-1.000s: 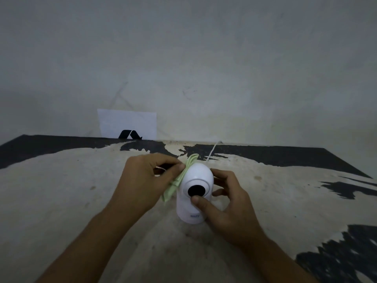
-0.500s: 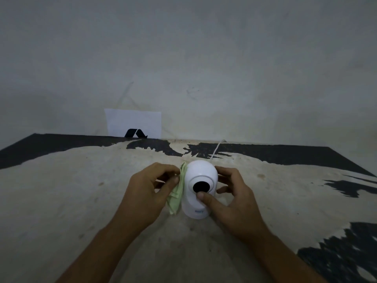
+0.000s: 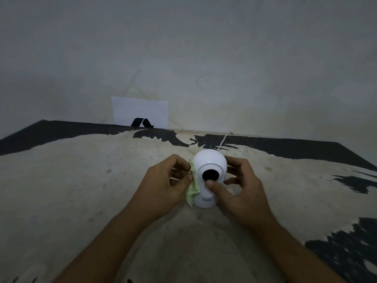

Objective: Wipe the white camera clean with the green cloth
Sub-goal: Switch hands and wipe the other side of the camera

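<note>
Faintly, blue lettering on the camera base was unreadable. Left hand pinched the cloth against its side; right hand gripped it opposite.

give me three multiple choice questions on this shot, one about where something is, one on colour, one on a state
1. Where is the green cloth?
A. draped over the top of the dome
B. against the white camera's side nearest the left hand
C. flat on the table, away from the camera

2. What colour is the round lens window on the camera's front?
A. black
B. red
C. green

3. What is the right hand doing?
A. resting flat on the table
B. lifting the camera into the air
C. steadying the camera, thumb just under the lens window

Answers:
1 B, the cloth hangs between the left thumb and the camera's side.
2 A, the window is a dark disc in the white face.
3 C, its fingers curl round the far side and the camera's base sits on the table.
</note>
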{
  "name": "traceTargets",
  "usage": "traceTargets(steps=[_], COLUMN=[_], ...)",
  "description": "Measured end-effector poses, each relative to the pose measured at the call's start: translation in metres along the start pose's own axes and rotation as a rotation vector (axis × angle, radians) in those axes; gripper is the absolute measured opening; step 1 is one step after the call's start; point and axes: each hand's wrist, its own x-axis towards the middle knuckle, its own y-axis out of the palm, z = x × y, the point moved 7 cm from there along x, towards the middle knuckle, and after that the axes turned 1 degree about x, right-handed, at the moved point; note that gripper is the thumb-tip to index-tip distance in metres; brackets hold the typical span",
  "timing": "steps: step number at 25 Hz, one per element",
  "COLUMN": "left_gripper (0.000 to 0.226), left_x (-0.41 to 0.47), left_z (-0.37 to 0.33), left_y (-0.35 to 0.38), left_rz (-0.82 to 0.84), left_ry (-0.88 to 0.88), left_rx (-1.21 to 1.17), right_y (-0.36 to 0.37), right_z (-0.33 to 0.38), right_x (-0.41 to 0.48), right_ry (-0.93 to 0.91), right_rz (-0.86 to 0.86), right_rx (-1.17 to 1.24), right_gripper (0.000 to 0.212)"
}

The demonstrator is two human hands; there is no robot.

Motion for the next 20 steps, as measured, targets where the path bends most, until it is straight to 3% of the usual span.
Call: traceTargets(steps=[6, 10, 14, 20], left_gripper=[0.012, 0.013, 0.014, 0.007], left_x=[0.000, -0.006, -0.004, -0.003], left_z=[-0.023, -0.020, -0.036, -0.020], left_y=[-0.003, 0.005, 0.001, -0.002], left_rz=[-0.036, 0.060, -0.082, -0.023], left_ry=[0.234, 0.239, 0.379, 0.241], left_rx=[0.044, 0.160, 0.210, 0.108], right_y=[0.004, 0.004, 0.003, 0.003], right_z=[-0.008, -0.012, -0.010, -0.009], right_x=[0.001, 0.001, 0.002, 0.002], right_ry=[0.036, 0.036, 0.040, 0.032], right_rz=[0.074, 0.075, 0.077, 0.081], right_rx=[-0.011, 0.006, -0.005, -0.022], right_gripper=[0.077, 0.076, 0.074, 0.075])
